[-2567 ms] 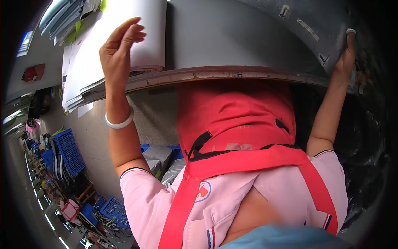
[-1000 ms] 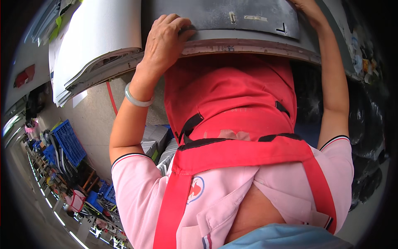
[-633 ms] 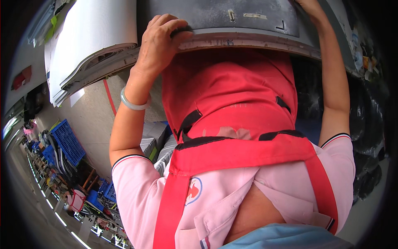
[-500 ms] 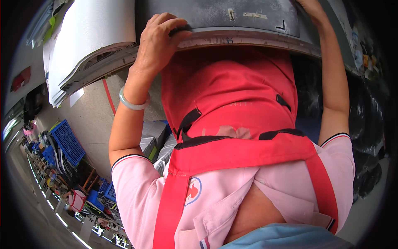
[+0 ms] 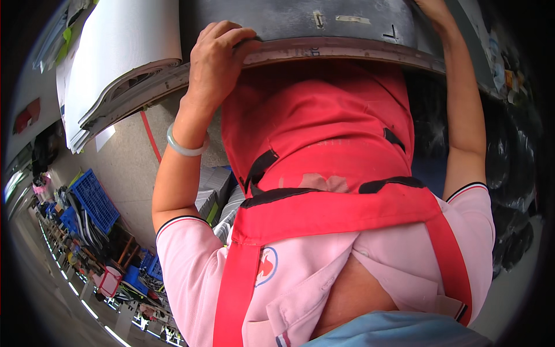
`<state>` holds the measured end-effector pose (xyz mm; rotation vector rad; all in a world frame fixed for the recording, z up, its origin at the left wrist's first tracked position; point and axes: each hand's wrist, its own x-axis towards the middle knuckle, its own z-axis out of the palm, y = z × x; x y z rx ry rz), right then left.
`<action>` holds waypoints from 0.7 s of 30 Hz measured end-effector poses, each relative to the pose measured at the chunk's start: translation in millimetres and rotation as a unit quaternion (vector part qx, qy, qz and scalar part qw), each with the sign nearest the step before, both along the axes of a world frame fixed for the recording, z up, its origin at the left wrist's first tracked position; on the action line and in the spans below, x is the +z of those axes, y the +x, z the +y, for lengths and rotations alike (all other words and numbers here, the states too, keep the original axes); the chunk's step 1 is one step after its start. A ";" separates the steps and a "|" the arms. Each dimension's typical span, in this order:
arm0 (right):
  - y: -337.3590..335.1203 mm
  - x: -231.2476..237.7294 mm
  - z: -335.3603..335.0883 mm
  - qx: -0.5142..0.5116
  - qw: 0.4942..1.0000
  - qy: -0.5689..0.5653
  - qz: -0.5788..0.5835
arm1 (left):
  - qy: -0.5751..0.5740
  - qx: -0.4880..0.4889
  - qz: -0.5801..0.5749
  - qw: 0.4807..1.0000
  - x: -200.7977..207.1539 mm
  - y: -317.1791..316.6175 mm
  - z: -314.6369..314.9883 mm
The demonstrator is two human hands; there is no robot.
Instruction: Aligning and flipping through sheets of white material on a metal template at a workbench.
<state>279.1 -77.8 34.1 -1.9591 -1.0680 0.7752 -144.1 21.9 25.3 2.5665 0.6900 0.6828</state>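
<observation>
At the left, a blue crate [image 5: 95,200] leans at a tilt in the background; nearer, large white sheets [image 5: 127,40], folded over in a thick curve, lie on the desk [image 5: 358,49]. Next, the left hand [image 5: 215,63], a pale bangle [image 5: 184,149] behind it, rests at the desk's near edge, its fingers bent by the left end of a dark grey panel [image 5: 277,20]; whether they pinch it I cannot tell. The panel lies flat on the desk, between both hands. The right hand [image 5: 433,11] is at its right end, fingers cut off by the frame, their state unclear. Black plastic bags [image 5: 511,168] sit farthest right.
</observation>
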 end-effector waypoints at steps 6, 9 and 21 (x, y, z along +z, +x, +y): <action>-1.8 0.8 1.9 -0.004 1.000 -0.002 -0.020 | 0.007 0.007 0.002 1.000 0.8 0.7 -2.1; -0.2 -1.4 2.0 -0.002 0.999 0.001 -0.049 | 0.003 0.003 -0.012 1.000 -0.3 1.6 -2.2; 0.3 -13.3 0.4 -0.010 0.994 0.031 -0.103 | -0.007 0.005 -0.003 1.000 3.2 1.3 -2.9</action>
